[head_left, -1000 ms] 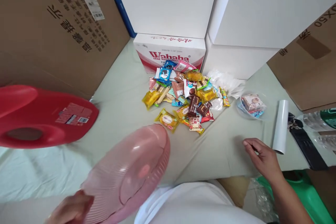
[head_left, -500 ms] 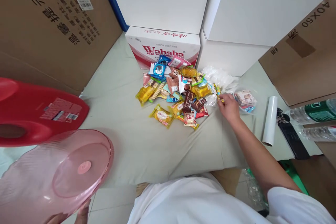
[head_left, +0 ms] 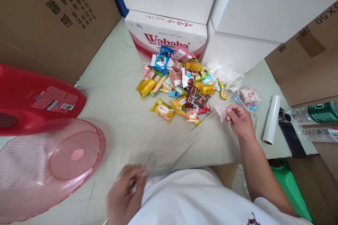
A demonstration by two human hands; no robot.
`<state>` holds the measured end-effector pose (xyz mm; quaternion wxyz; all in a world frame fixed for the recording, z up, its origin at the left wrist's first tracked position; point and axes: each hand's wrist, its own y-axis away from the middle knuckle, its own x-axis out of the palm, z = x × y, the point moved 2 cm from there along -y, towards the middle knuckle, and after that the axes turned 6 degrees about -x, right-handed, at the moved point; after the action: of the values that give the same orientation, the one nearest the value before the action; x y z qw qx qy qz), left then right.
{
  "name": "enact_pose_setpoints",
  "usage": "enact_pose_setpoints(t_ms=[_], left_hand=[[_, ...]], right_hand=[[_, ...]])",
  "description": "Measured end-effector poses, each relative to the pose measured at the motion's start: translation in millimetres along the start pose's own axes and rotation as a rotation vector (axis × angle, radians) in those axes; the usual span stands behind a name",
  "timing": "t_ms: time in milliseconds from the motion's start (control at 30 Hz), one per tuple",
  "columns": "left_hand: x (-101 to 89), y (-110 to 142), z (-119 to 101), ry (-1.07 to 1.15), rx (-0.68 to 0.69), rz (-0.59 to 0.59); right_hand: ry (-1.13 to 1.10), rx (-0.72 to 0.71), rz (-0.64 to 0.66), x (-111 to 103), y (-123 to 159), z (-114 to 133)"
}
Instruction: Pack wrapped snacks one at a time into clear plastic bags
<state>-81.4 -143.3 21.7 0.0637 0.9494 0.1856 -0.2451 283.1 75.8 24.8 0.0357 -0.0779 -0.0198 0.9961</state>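
Observation:
Between the thumb and fingers of my right hand (head_left: 239, 121) is a small piece of clear plastic film (head_left: 220, 113), held just above the table to the right of a heap of wrapped snacks (head_left: 181, 81). My left hand (head_left: 126, 193) is at the table's front edge, fingers curled together and smeared by motion; a faint thin streak shows at its fingertips, too blurred to name. The pink translucent bowl (head_left: 78, 154) is at the left, apart from both hands, leaning over the front edge. A small yellow snack packet (head_left: 222, 89) lies at the heap's right side.
A red jug (head_left: 39, 98) stands behind the bowl. A Wahaha box (head_left: 165, 35) and white boxes back the heap. Crumpled clear bags (head_left: 224, 75), a small clear tub (head_left: 248, 98) with packets, a white roll (head_left: 271, 119), keys with a black case (head_left: 290, 137) and bottles (head_left: 320, 112) are at right.
My left hand has let go of the pink bowl at the left and moved right. My right hand reached to the heap's right side and came back with the plastic film.

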Motion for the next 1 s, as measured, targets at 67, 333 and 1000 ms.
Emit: enact_pose_setpoints(t_ms=[67, 333, 1000], left_hand=[[46.4, -25.4, -13.8, 0.155, -0.157, 0.243], [157.1, -92.7, -87.9, 0.612, -0.383, 0.712], [128.5, -92.9, -32.7, 0.924, -0.588, 0.349]], right_hand=[[-0.157, 0.085, 0.002, 7.8, 20.5, -1.1], [0.059, -0.035, 0.241, 30.0, 65.3, -0.9], [0.230, -0.165, 0.182, 10.1, 75.5, -4.1]])
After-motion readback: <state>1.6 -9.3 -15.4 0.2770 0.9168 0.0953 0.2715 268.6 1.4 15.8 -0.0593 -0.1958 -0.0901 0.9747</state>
